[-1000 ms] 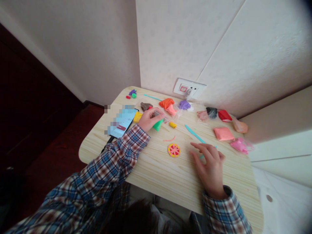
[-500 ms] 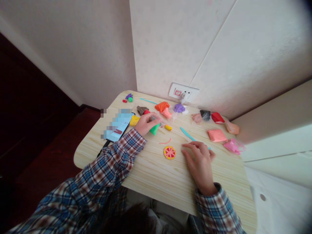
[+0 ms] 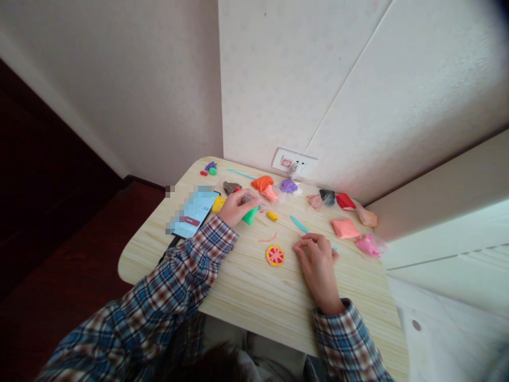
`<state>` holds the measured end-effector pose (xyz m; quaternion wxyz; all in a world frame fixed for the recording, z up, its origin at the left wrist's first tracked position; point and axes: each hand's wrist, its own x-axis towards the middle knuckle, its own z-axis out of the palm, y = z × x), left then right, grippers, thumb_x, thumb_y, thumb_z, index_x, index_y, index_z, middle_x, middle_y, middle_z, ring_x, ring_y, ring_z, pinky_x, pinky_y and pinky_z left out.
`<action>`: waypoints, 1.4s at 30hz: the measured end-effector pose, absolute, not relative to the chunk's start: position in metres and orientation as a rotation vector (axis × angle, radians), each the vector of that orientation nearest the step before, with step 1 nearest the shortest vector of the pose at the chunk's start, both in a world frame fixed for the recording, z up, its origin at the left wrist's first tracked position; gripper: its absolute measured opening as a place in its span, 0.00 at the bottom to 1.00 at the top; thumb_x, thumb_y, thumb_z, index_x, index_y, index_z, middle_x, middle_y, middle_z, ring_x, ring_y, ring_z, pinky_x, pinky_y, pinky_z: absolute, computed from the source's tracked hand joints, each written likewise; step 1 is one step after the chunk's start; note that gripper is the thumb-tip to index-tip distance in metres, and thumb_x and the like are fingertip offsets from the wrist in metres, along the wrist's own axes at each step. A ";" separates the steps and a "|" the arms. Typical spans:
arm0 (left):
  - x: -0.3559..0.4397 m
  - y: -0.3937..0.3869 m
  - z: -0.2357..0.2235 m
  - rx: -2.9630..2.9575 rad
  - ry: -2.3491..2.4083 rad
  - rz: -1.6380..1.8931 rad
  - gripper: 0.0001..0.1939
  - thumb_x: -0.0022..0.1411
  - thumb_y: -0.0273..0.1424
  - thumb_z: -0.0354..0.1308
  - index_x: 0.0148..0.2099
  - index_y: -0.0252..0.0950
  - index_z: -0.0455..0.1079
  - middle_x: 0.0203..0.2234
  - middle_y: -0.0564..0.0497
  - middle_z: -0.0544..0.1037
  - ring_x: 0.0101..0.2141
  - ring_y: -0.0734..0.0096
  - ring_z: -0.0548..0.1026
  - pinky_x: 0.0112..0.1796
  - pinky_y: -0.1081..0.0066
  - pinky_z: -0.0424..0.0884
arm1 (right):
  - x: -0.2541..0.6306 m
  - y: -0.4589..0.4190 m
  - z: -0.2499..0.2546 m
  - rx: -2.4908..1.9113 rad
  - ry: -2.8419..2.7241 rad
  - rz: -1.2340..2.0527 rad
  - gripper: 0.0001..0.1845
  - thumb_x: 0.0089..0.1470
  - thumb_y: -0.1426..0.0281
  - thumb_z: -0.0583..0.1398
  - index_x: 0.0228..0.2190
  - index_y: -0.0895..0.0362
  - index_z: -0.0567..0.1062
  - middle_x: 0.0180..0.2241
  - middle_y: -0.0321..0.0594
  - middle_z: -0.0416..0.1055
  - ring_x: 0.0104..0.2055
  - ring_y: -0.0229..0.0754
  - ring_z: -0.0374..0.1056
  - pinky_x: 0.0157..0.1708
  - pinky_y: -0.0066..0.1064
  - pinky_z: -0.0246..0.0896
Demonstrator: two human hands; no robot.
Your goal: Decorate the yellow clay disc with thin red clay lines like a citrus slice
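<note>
My left hand point(image 3: 235, 207) is curled over a bag of green clay point(image 3: 250, 216) at the far middle of the small wooden table point(image 3: 254, 286), fingers pinched on the bag. My right hand point(image 3: 317, 260) rests on the table with its fingers bent, lying over the handle end of a teal plastic tool point(image 3: 299, 225). Between the hands lies a round yellow and pink clay disc point(image 3: 274, 255). A thin pink clay strip point(image 3: 268, 238) lies just beyond it, and a small yellow clay roll point(image 3: 272, 216) sits past that.
A phone point(image 3: 191, 212) lies left of my left hand. Bags and lumps of clay line the table's far edge: orange point(image 3: 261, 183), purple point(image 3: 288, 185), black point(image 3: 327, 196), red point(image 3: 344, 201), salmon point(image 3: 345, 228), pink point(image 3: 368, 245). A wall socket point(image 3: 293, 162) sits behind them.
My right hand has curled its fingers in and drawn slightly back over the teal tool. The left hand stays on the green clay bag. The camera has shifted a little.
</note>
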<state>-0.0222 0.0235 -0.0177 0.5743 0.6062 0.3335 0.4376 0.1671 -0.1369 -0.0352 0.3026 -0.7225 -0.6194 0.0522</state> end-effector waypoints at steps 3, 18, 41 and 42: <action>-0.022 0.023 -0.017 1.421 0.771 1.025 0.14 0.50 0.39 0.63 0.28 0.33 0.66 0.24 0.52 0.77 0.27 0.73 0.76 0.28 0.75 0.69 | 0.170 -0.135 -0.033 -1.823 -1.543 0.188 0.08 0.57 0.67 0.53 0.30 0.55 0.71 0.39 0.44 0.66 0.44 0.47 0.61 0.44 0.44 0.49; -0.023 0.020 -0.014 1.437 0.758 0.979 0.14 0.51 0.39 0.63 0.29 0.32 0.68 0.22 0.52 0.77 0.26 0.73 0.75 0.28 0.75 0.69 | 0.182 -0.133 -0.023 -1.049 -0.670 1.078 0.08 0.51 0.61 0.58 0.31 0.52 0.67 0.33 0.37 0.60 0.30 0.35 0.57 0.31 0.31 0.59; -0.022 0.019 -0.014 1.481 0.801 0.979 0.15 0.52 0.40 0.62 0.29 0.31 0.68 0.24 0.51 0.77 0.27 0.72 0.75 0.26 0.77 0.67 | 0.152 -0.136 -0.022 -1.520 -1.773 0.422 0.07 0.56 0.72 0.54 0.38 0.54 0.69 0.33 0.39 0.69 0.38 0.43 0.64 0.41 0.38 0.56; -0.022 0.020 -0.014 1.483 0.798 0.986 0.15 0.52 0.40 0.62 0.29 0.32 0.68 0.24 0.51 0.77 0.27 0.72 0.75 0.27 0.77 0.67 | 0.152 -0.136 -0.021 -1.519 -1.789 0.408 0.07 0.56 0.72 0.54 0.38 0.54 0.69 0.33 0.39 0.70 0.38 0.43 0.64 0.41 0.38 0.55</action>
